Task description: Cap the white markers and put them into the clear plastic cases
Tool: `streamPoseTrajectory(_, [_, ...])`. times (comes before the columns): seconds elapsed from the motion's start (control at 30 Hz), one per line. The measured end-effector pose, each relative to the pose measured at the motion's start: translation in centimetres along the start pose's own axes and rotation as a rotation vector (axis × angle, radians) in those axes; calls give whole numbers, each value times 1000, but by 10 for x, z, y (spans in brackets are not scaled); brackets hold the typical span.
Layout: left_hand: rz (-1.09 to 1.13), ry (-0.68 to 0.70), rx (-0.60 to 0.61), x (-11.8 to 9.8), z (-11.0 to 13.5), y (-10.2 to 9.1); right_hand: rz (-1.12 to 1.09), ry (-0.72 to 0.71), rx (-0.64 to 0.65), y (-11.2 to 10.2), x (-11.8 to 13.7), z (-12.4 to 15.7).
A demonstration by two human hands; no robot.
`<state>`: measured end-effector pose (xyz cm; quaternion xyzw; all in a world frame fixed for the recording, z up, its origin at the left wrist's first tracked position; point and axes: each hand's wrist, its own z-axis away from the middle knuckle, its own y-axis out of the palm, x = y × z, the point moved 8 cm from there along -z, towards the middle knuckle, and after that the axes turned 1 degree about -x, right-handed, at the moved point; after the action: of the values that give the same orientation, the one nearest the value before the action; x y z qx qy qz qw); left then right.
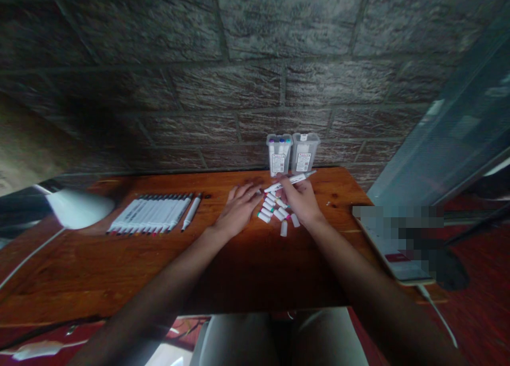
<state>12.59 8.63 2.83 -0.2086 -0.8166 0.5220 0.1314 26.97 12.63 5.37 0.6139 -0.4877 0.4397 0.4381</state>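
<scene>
My right hand [302, 200] is closed round a white marker [292, 180] that lies across its fingers, pointing up and to the right. My left hand [240, 206] rests palm down on the wooden table [119, 265], fingers spread, its fingertips touching a small pile of white marker caps [271, 207] between the two hands. A row of several white markers [153, 213] lies side by side to the left.
Two clear plastic marker boxes [292, 153] stand at the table's back edge against a brick wall. A white lamp head [79, 207] sits at the far left. A tablet or notebook [392, 249] with a cable lies at the right edge.
</scene>
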Motion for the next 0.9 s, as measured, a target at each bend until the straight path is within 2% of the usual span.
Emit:
streamPoseTrajectory(0.4, [77, 2, 35, 0, 6, -9, -9, 50, -66, -8, -3, -4])
streamPoseTrajectory(0.57, [126, -56, -39, -1, 7, -16, -12, 32, -76, -10, -1, -5])
streamPoseTrajectory(0.73, [445, -141, -195, 7, 8, -32, -22, 33, -78, -12, 0, -5])
streamPoseTrajectory(0.9, [768, -243, -249, 19, 8, -32, -21, -8, -30, -7, 4, -5])
